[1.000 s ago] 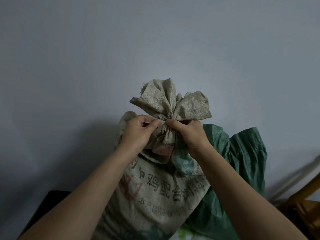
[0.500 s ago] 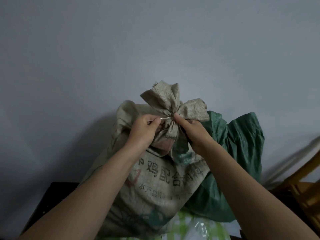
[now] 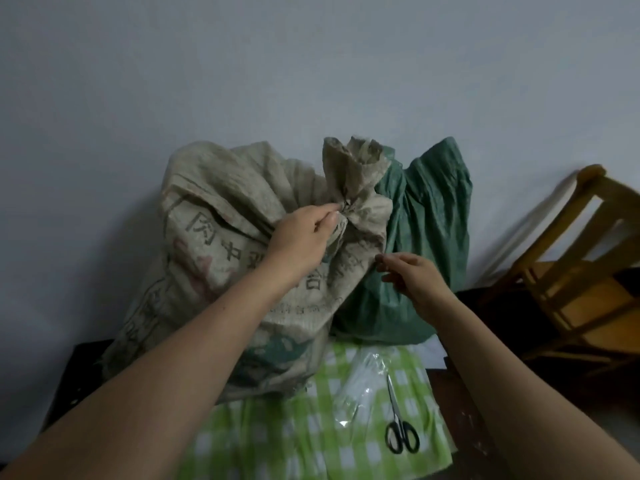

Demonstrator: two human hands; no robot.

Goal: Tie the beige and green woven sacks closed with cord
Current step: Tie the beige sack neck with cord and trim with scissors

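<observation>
Sack (image 3: 225, 237), coarse beige weave, gathered neck (image 3: 349, 188)

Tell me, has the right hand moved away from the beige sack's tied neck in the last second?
Yes. The right hand left the beige sack's neck and now sits lower right, before the green sack.

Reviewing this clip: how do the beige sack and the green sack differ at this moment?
The beige sack has its neck gathered and cinched, pinched by the left hand; the green sack shows no cinched neck. The beige sack bears printed characters; the green sack looks plain. The beige sack stands in front, the green sack behind to its right. Both look full and crumpled.
</observation>
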